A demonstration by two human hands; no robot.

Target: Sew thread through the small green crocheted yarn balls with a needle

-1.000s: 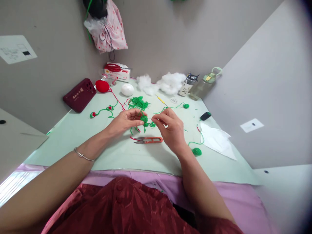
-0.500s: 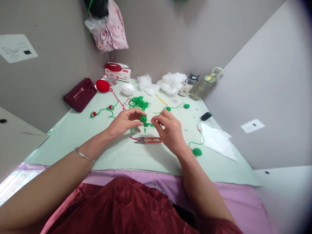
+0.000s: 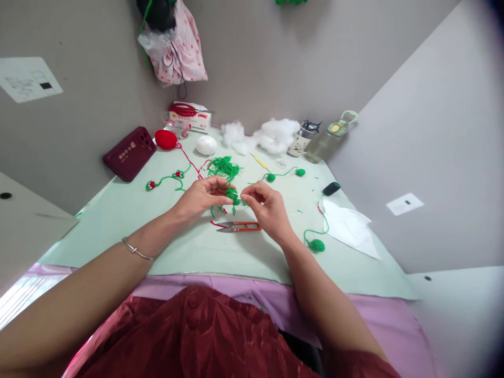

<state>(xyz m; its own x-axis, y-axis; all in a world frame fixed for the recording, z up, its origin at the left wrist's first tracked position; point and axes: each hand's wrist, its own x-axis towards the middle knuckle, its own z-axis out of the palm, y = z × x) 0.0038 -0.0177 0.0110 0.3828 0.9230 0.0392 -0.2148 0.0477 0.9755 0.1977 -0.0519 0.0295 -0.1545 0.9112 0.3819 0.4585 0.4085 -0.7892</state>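
Here's the left hand (image 3: 205, 194) on the near side of the pale green tabletop (image 3: 244, 257), thumb and fingers closed around a small, round green yarn piece (image 3: 232, 195), held right between the two hands. Across from it comes the right hand (image 3: 270, 207), thumb and forefinger pinched narrow on a thin, pale sliver (image 3: 238, 195) that meets the green piece; too fine to tell whether that's needle or thread. Just below, on the tabletop, lie the orange-handled metal thread snips (image 3: 239, 226), blades pointing left, a short red yarn end beside the tips. Right behind the left hand sits a loose, tangled heap of bright green yarn (image 3: 223, 167), and to its right a slim yellow-handled hook (image 3: 260, 161) lies at a slant. Farther back, look, the smooth red yarn ball (image 3: 166, 139), the round white ball (image 3: 206, 145) and fluffy white stuffing (image 3: 276, 135) line up.
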